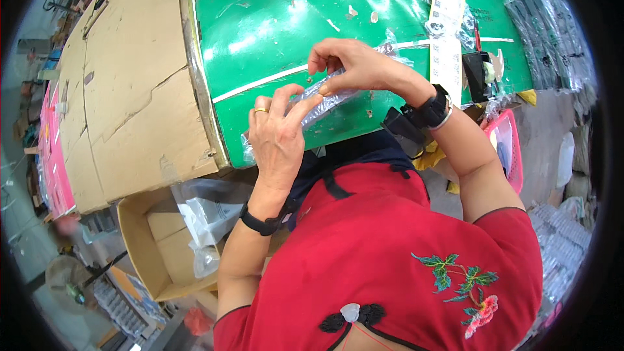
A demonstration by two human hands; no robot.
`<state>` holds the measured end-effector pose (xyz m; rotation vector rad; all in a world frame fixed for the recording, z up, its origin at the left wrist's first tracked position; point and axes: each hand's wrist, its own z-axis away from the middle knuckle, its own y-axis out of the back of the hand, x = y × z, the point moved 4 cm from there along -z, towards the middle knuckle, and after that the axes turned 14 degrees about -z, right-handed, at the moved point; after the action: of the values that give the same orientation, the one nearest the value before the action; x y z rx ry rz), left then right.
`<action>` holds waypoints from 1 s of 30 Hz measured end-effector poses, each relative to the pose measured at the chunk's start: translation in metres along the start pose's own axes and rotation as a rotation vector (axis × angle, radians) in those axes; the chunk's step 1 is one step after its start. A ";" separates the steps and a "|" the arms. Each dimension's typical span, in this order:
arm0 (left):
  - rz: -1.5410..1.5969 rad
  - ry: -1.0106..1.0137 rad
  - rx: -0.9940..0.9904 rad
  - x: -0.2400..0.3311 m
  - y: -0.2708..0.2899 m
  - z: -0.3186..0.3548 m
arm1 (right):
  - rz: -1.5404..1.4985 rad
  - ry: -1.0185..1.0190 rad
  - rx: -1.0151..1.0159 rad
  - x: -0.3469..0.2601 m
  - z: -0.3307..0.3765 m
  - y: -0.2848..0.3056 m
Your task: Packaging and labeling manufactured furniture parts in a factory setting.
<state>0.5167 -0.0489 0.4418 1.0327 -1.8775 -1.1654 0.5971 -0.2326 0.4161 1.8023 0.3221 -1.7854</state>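
While both hands meet over a clear plastic packet [320, 110] lying slantwise near the front edge of the green surface [279, 16], the step in hand looks like closing or smoothing the film around whatever it holds. The left hand [278, 129] lies over the packet's nearer part, its fingers bent and spread a little across the film; its thumb is hidden, so I cannot tell whether it clasps the packet or only presses it down. The right hand [344, 70] reaches in above the farther part, thumb laid along the plastic beside the left fingertips and the other fingers curled back toward it, leaving a narrow gap; whether a fold of film is pinched there cannot be made out, as glare and the fingers cover the spot. Loose film sticks out past the right hand at the packet's far end. The next move probably calls for the left hand to steady the packet while the right draws the film snug. If a seal is wanted, what looks like a black tape dispenser [477, 78] stands within reach to the right, just beside a long strip of printed labels [446, 58], and more plastic-wrapped packs [543, 39] lie beyond them at the surface's right side.
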 end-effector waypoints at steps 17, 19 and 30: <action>0.086 -0.012 -0.028 0.005 0.006 0.000 | 0.290 -0.160 1.286 0.036 0.300 0.129; 0.051 -0.012 0.000 0.005 0.005 0.001 | 0.304 -0.224 1.206 0.043 0.310 0.122; 0.050 -0.004 -0.013 0.016 0.004 -0.001 | 0.385 -0.316 1.223 0.069 0.310 0.138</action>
<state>0.5093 -0.0621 0.4482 0.9719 -1.8856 -1.1499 0.4197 -0.5300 0.3992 1.9723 -1.4230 -2.0478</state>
